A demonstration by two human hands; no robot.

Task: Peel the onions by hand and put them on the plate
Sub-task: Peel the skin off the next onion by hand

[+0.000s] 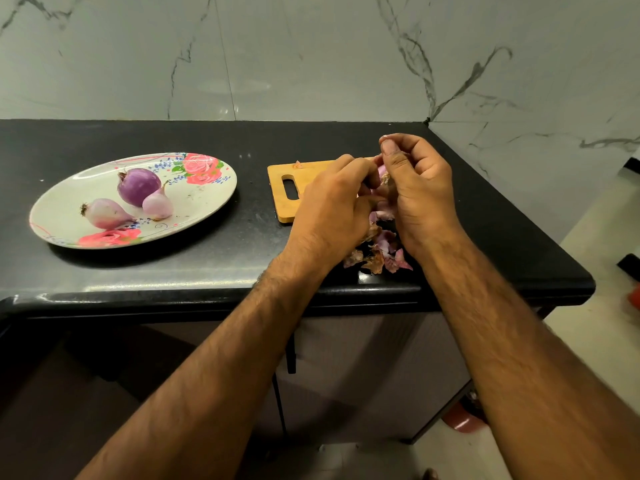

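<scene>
A floral plate [204, 199] lies on the black counter at the left. It carries three peeled onions: a round purple one [138, 186], a small pale one [157, 204] and a longer pale one [105, 213]. To the right, above a wooden cutting board [278, 202], my left hand [334, 206] and my right hand [417, 190] are curled round a small pale onion [382, 174] that shows only as a sliver between the fingers. Loose pink and brown skins [379, 254] lie piled under the hands near the counter's front edge.
The black counter [214, 258] ends at a rounded front edge and a corner on the right. A marble wall stands behind and to the right. Dark cabinet doors sit below the counter, and pale floor shows at the right.
</scene>
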